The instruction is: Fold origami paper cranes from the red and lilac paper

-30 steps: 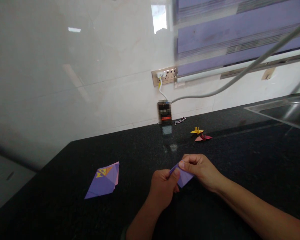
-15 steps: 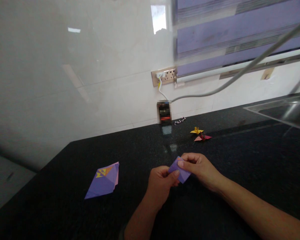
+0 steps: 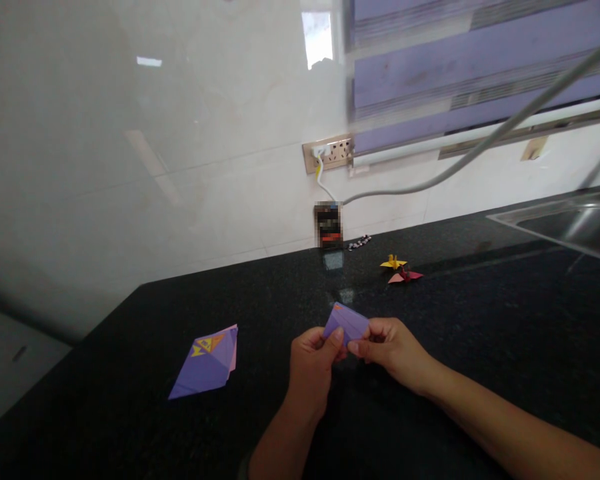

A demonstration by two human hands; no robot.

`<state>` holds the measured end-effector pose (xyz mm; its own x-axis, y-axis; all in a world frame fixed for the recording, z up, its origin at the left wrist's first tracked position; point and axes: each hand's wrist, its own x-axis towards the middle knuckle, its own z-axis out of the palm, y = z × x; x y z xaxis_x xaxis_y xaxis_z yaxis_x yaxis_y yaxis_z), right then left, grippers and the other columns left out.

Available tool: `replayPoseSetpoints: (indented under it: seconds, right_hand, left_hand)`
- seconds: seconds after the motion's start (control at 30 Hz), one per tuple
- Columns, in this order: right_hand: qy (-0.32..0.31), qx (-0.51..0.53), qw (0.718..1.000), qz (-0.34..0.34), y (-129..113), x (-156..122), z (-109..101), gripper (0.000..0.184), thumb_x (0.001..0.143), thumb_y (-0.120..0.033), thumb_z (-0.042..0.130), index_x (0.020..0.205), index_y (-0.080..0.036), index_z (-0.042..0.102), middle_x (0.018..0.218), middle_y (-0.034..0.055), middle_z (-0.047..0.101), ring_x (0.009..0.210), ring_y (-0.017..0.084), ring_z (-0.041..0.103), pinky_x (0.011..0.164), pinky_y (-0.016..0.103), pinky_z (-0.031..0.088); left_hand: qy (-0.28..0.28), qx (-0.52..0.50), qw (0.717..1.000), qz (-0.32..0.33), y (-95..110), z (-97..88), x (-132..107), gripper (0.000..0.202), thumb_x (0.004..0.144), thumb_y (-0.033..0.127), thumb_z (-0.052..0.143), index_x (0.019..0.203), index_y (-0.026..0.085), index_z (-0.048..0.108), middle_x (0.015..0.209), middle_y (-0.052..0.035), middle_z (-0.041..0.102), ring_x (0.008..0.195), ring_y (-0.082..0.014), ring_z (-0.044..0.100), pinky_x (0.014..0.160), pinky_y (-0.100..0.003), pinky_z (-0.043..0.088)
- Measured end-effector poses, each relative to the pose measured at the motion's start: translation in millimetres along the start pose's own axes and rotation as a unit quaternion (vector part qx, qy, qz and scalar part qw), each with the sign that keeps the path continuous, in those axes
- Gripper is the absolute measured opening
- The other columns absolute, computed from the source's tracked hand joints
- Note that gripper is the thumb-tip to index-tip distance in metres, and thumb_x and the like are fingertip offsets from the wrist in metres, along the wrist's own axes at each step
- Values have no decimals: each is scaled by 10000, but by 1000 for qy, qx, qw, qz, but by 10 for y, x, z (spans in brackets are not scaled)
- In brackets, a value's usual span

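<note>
Both of my hands pinch a small folded purple paper (image 3: 347, 321) just above the black counter (image 3: 480, 320). My left hand (image 3: 311, 363) grips its lower left edge with thumb and fingers closed. My right hand (image 3: 393, 350) holds its lower right side, fingers curled. The paper's point stands up and away from me, with a bit of orange at the tip. A larger folded purple paper (image 3: 207, 360) with an orange and yellow pattern lies flat on the counter to the left of my hands.
A yellow paper crane (image 3: 393, 262) and a red paper crane (image 3: 406, 275) sit further back. A dark small device (image 3: 329, 225) leans at the wall under a socket strip (image 3: 329, 153). A steel sink (image 3: 570, 220) is at right.
The small purple paper has been turned up and lifted from pointing down-right to pointing up. Both hands shifted slightly left and closer together.
</note>
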<state>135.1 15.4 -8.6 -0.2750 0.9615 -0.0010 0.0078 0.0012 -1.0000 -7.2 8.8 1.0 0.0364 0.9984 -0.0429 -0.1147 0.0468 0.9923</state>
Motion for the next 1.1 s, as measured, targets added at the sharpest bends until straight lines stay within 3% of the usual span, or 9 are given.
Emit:
replayPoseSetpoints:
  seconds: [0.17,0.37,0.47,0.63,0.97,1.03,1.1]
  right_hand:
    - [-24,55,998,-12,-54,-12,27,229,686,-361,613,772,-151,579,670,3,575,546,98,475,450,198,353]
    - [30,97,995,-17,-44,-14,22,193,681,-330,629,683,-141,587,561,-14,558,477,86,461,422,198,304]
    - [20,134,991,-7,-41,-19,38,173,701,-304,613,675,-137,575,533,-17,556,460,83,473,415,195,294]
    - [13,163,986,4,-43,-12,61,200,690,-319,620,646,-131,571,513,-12,561,446,83,477,402,194,282]
    - [71,153,986,-6,-28,-8,29,233,653,-302,658,513,-130,586,464,-8,535,420,70,409,411,211,266]
    - [100,175,979,-4,-71,12,-20,240,643,-304,666,503,-131,574,439,-28,474,403,61,373,405,209,262]
    - [143,205,968,-16,-126,42,-96,195,633,-318,671,627,-129,619,454,-39,450,399,59,350,392,205,259]
  left_hand:
    - [-19,-8,1000,7,-4,-9,11,212,698,309,597,631,109,587,534,5,551,506,-82,468,517,-207,367]
    - [-79,-8,996,-39,-2,24,-9,222,690,307,607,767,99,622,639,-34,612,562,-103,527,551,-224,410]
    - [-108,8,993,-39,-9,44,-29,192,683,283,615,684,92,633,648,-59,642,578,-116,554,583,-239,430]
    - [-85,23,996,-7,-29,43,-42,187,686,281,610,616,109,634,604,-49,649,566,-131,573,591,-257,447]
    - [-54,67,996,11,2,45,-57,194,664,290,623,581,117,652,583,-58,649,554,-143,568,570,-255,432]
    - [-52,68,996,7,-12,44,-57,199,662,297,625,582,117,655,579,-59,649,547,-140,563,565,-251,427]
    - [-51,69,996,-1,-30,41,-54,206,659,304,627,588,114,656,582,-62,650,544,-140,562,567,-253,425]
